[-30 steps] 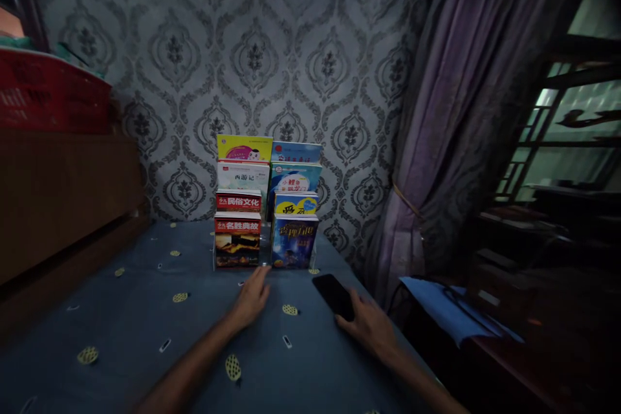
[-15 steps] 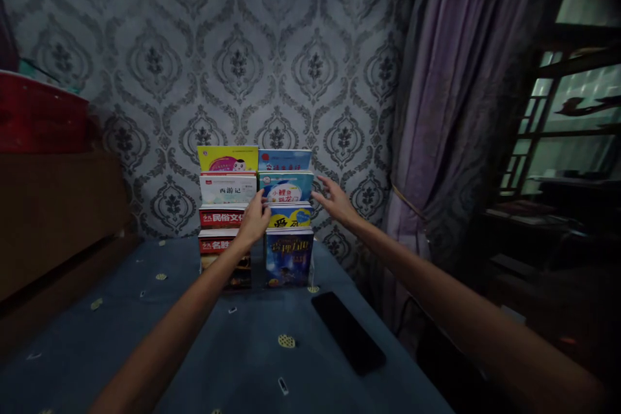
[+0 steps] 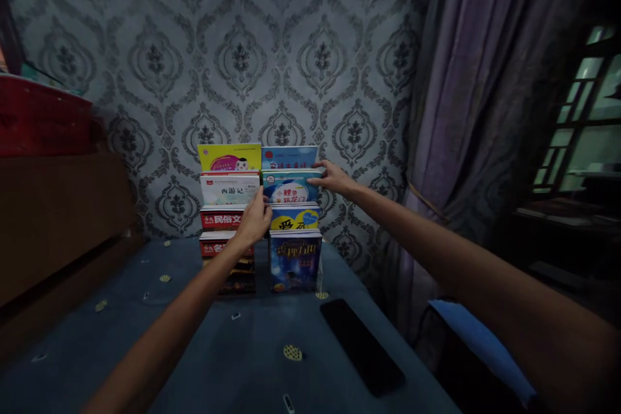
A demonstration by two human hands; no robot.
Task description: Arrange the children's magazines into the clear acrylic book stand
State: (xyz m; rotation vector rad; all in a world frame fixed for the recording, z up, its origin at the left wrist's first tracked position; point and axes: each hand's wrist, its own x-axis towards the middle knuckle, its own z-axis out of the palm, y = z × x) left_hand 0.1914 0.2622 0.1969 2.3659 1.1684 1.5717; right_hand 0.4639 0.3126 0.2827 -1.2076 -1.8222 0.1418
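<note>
**Both hands at the book rack**

At centre frame we grip the teal book (image 3: pixel 290 186), second from top in the rack's right column: our right hand (image 3: pixel 334 177) pinches its right edge, our left hand (image 3: pixel 254 221) clasps its lower left corner. A black phone (image 3: pixel 361 346) lies on the table (image 3: pixel 145 336), lower right.

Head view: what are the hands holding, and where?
Both hands grip the teal-covered book: left hand at its lower left corner, right hand at its upper right corner.
</note>
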